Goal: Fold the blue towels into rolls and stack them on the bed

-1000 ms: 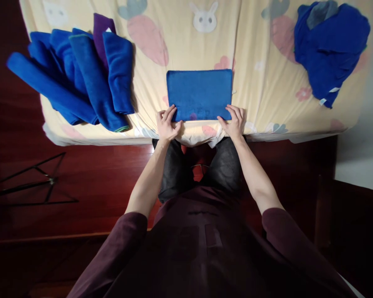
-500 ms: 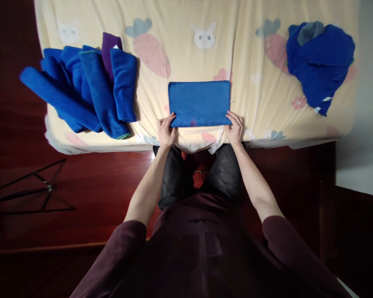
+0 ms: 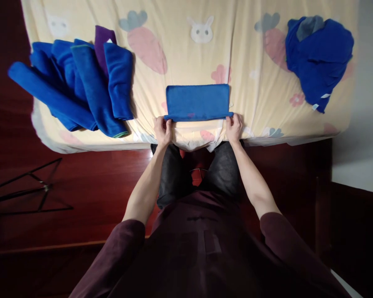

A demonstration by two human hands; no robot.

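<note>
Two hands work the same blue towel, one at each near corner. The left hand pinches the near left corner between thumb and fingers, and the right hand pinches the near right corner the same way — a matched grip that keeps the near edge straight and taut. The towel lies on the bed, close to its near edge and right in front of the person, with its near edge lifted slightly off the sheet while its far part rests flat; held by both corners like this, the cloth stays square rather than skewing.

Well off to the left, a row of folded blue towels lies side by side with a purple one tucked among them, partly overhanging the bed's edge. Far to the right sits a loose heap of blue cloths, crumpled and unfolded — kept well apart from the tidy row.
</note>
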